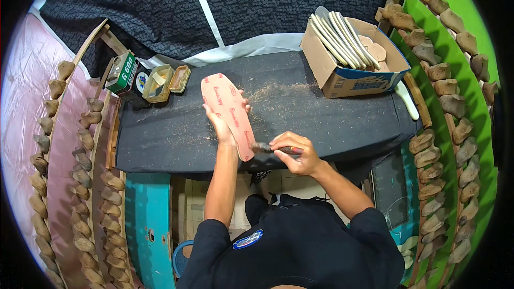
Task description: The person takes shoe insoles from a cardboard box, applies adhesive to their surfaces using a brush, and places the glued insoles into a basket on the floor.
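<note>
Over the front half of the bench, my left hand [221,129] is closed around a pinkish shoe insole board [229,104] printed in red. Its thumb lies along the near edge, and fingertips show at the far side. A small brush [262,147] with a dark head is pinched in my right hand [297,154]. The brush head meets or nearly meets the right edge of the insole's narrow lower end; contact cannot be made out for certain.
Shavings lie on the black-covered bench [176,152]. At back left stand a green tin [124,75] and an open yellowish container [157,90]. A cardboard box [350,83] of soles stands back right, with a pale sole [407,100] beside it. Racks of wooden shoe lasts [428,155] flank both sides.
</note>
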Tool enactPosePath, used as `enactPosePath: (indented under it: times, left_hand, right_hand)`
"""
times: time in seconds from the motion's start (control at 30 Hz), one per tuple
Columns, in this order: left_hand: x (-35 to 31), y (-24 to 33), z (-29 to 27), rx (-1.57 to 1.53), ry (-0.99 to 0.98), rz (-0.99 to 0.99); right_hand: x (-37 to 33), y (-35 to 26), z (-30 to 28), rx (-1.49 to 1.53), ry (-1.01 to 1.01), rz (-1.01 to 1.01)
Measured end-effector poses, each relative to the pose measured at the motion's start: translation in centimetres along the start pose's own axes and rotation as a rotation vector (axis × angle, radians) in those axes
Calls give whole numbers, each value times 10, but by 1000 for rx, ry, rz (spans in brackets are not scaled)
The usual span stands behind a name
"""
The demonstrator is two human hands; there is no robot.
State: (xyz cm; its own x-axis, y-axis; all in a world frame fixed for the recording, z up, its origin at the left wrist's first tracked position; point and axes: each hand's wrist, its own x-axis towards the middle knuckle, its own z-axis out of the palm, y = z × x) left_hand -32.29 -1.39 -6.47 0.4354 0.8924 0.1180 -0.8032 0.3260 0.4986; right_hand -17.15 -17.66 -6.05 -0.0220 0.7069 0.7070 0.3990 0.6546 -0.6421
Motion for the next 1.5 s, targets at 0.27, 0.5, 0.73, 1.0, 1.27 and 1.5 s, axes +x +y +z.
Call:
enactPosePath:
  times: [0.27,0.5,0.73,1.0,1.27,1.5]
  left_hand:
    - [1,-10,11,147,-1,36]
    - [-2,-27,25,162,-14,74]
    - [-7,-13,2,5,20,80]
    - [-8,-7,-12,-31,144,190]
    - [-6,32,-52,-131,270,338]
    - [-14,83,-78,-26,373,464]
  right_hand:
    - [26,-1,-39,29,145,59]
    - [22,2,-10,-62,275,60]
    - [-11,13,-18,-8,175,187]
    - [2,11,18,18,212,155]
    - [6,16,75,25,178,51]
    - [42,13,124,180,12,-30]
